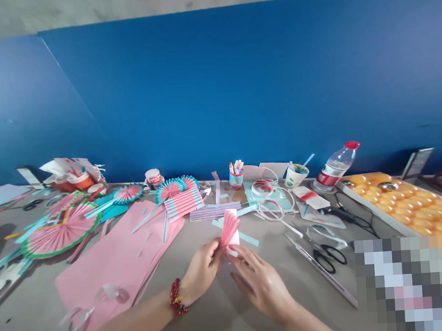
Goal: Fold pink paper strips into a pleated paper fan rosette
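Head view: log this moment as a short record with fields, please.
left hand: red bead bracelet at the wrist; the hand pinches pleated pink paper
right hand: the hand has its fingers at the lower end of that paper
left side: round pink fan with green edge, large pink sheets
back: cup of pens, at the foot of a blue panel
right side: red-capped bottle, black-handled scissors, rounded yellow-orange pieces
unclear: lower right corner, pixelated

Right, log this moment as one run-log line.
left hand: pinching pleated pink paper | right hand: at its lower edge | left side: pink sheets | right side: red-capped bottle
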Available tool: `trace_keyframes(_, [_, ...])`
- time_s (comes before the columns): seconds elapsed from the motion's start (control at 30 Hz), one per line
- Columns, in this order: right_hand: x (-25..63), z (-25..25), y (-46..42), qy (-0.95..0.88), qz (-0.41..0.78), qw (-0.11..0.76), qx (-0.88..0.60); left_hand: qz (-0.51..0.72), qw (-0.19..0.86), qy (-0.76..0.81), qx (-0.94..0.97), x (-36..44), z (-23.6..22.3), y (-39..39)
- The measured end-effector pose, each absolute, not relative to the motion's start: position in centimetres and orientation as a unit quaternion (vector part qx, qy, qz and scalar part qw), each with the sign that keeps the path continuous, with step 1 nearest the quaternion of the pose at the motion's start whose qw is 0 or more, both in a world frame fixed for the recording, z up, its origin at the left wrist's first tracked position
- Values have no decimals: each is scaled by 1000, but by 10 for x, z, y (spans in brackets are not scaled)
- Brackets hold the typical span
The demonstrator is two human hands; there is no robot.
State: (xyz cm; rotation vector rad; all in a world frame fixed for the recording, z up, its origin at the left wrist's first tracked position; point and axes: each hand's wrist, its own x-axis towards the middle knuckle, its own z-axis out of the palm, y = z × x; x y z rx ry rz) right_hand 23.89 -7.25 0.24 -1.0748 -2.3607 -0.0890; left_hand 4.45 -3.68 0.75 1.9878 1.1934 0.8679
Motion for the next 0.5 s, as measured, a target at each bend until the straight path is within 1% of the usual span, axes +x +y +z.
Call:
trace_keyframes(0.07, [246,10,-68,-866,-80,301,-392,280,204,460,818,38,9,-33])
trace_keyframes(0.13, [250,20,-62,-846,-138,322,-402,203,80,452,865,33,14,-30])
trace_keyframes(0.2, [250,29,-54,-842,-168,310,-409,143,-8,433,890,30,20,-28])
trace_keyframes(0.3, [248,31,-44,-857,-160,288,-397,108,-68,398,909,29,27,-27])
trace_keyframes(0.4, [249,23,-39,-868,-145,276,-386,99,-88,368,921,28,28,-30])
trace_keyframes(0.5, [252,13,-41,-875,-155,261,-377,105,-106,364,919,25,20,-32])
